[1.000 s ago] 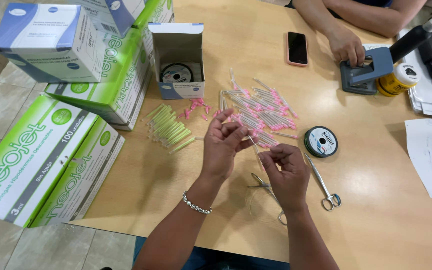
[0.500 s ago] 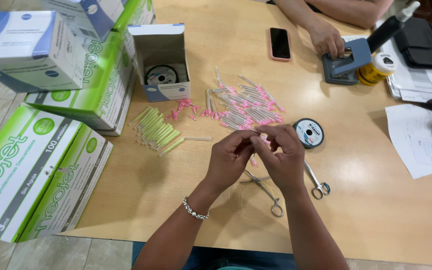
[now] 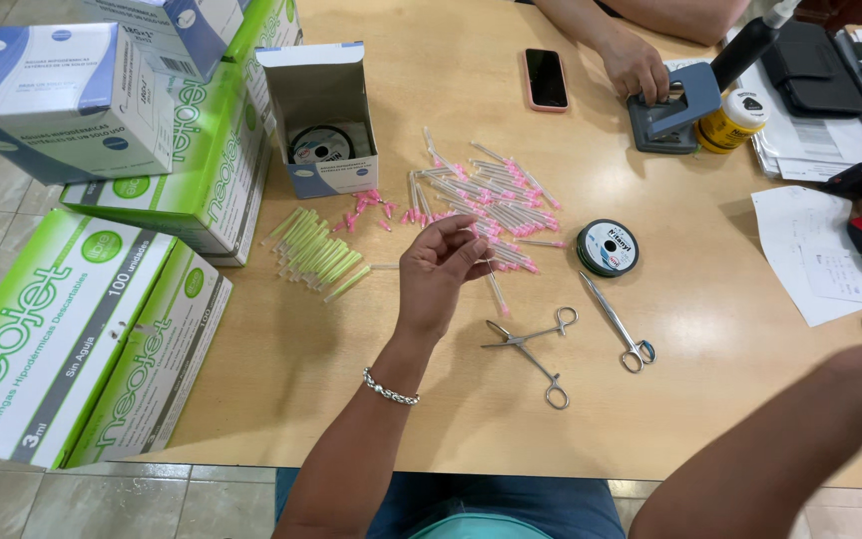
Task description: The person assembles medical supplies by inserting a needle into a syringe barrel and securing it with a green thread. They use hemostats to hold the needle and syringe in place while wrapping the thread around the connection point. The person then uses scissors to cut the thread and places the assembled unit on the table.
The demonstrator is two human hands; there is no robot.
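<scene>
Head view. The left hand (image 3: pixel 441 274) is hovering over the wooden table (image 3: pixel 371 399), fingers curled and pinching a thin capped needle (image 3: pixel 494 287) that is hanging down from the fingertips, pink end lowest. A silver bracelet (image 3: pixel 391 389) is sitting on that wrist.

The right hand is lying past the frame edge — only the right forearm (image 3: pixel 790 439) is crossing in at 4 o'clock, so I cannot tell whether that hand is grasping anything.

At 12 o'clock from the left hand, a loose pile of pink-capped needles (image 3: pixel 491 200) is lying on the table. At 9 o'clock, a bundle of green-capped needles (image 3: pixel 316 255). At 3 o'clock, a black thread spool (image 3: pixel 608 248); at 5 o'clock, a needle holder (image 3: pixel 531 349) with scissors (image 3: pixel 619 324) just beside it.

At 11 o'clock an open white box (image 3: pixel 321 120) is standing — another spool inside. Green and blue cartons (image 3: pixel 102 250) are stacked at 9 o'clock.

At 1 o'clock, another person's hand (image 3: pixel 636 65) is resting on a grey hole punch (image 3: pixel 675 105), a phone (image 3: pixel 547 78) near it.
</scene>
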